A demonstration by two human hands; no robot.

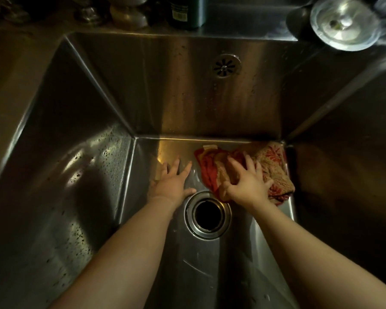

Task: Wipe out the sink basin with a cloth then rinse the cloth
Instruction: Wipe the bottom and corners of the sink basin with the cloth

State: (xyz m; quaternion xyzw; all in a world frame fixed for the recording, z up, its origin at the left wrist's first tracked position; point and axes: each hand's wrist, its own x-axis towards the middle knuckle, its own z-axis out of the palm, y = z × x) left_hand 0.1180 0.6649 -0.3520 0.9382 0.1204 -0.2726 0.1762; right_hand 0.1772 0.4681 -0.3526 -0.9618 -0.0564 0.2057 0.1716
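Cloth sits bunched in the far right corner of the sink floor, against the back and right walls, with its near edge just beside the drain

Right hand is on top of it, fingers spread and pressing down, not clenched round it. Left hand lies flat on the bare floor left of the drain, fingers spread, holding nothing

Risks:
- drain looks open, no strainer that I can see; a sweep toward the person could drag the red edge into the hole
- cloth is wadded, so contact patch is small and streaks are likely
- droplets on the left wall are well away from the cloth and easy to miss in this dim light
- left palm braces on slick steel and could slide

Cloth look: red and tan, flower print, thick and crumpled; can't tell how wet
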